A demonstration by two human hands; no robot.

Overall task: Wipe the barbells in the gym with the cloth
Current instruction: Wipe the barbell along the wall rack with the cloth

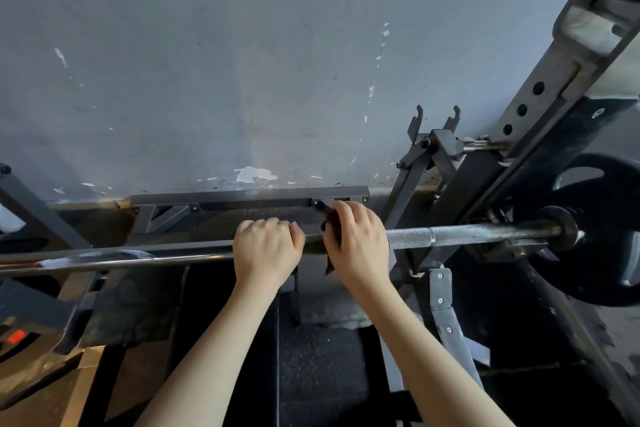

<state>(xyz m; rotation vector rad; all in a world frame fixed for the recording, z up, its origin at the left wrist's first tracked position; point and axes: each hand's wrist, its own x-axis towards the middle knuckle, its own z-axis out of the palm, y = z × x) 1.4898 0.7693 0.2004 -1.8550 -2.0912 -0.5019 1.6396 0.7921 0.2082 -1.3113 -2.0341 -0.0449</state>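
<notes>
Chrome gleams along the left stretch of the barbell (138, 258), which lies level across the view in front of a scuffed grey wall (242, 62). Further right, the person's left hand (266, 250) sits on the bar near its middle, with the fingers curled over the top of the shaft in a steadying grip. Just beside it, the dark reddish cloth (330, 229) is bunched around the bar, and a loose tail hangs below. The right hand (360, 246) clasps that cloth, fingers wrapped over fabric and shaft together, so the cloth lies between palm and steel. Past the right hand the knurled section runs bare to the collar. There a black weight plate (595, 236) is loaded beside the slanting rack upright (540, 97).

The step in hand looks like the wipe of the shaft itself, with the cloth at the centre of the bar. Which stretches are already clean cannot be told. The next move probably calls for sliding the wrapped cloth along the bar, likely rightward over the knurling toward the collar. The left hand would need to keep the bar from rolling on its supports. The rough knurl will likely drag at the fabric, so a firm squeeze and some twisting should help. The hanging tail may need gathering in.
</notes>
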